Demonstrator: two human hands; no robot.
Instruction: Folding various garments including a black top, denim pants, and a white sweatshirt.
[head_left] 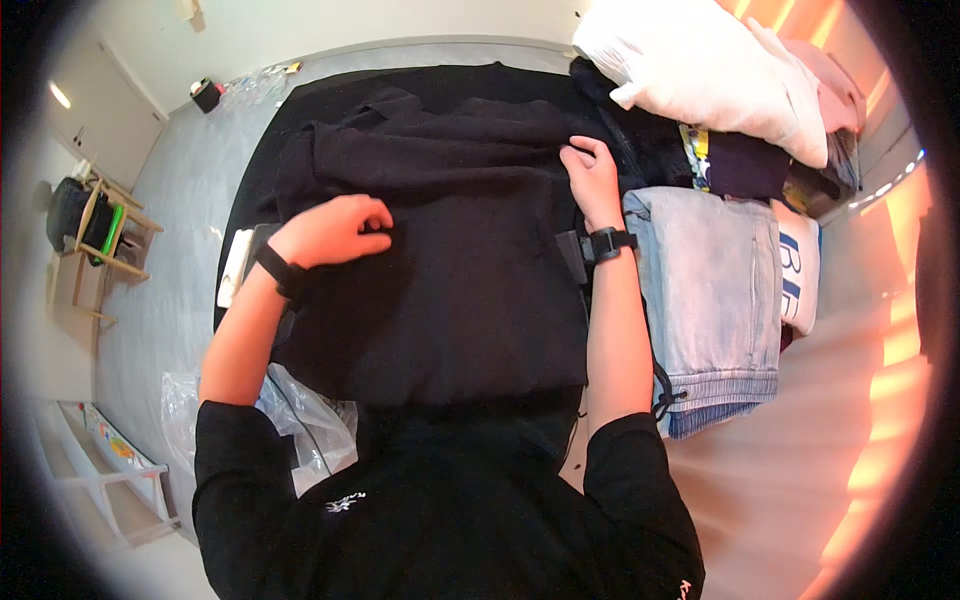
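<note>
Left hand [335, 230], thumb and fingers parted, at the ten o'clock of the black garment [450, 300], and right hand [596, 188], grip unclear, at two, should tension evenly.

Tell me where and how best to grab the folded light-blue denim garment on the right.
Probably by the gathered waistband of the folded light-blue denim garment, coming from the near side: it lies flat with that end closest. Pinch above the darker blue fabric layer showing beneath.
</note>
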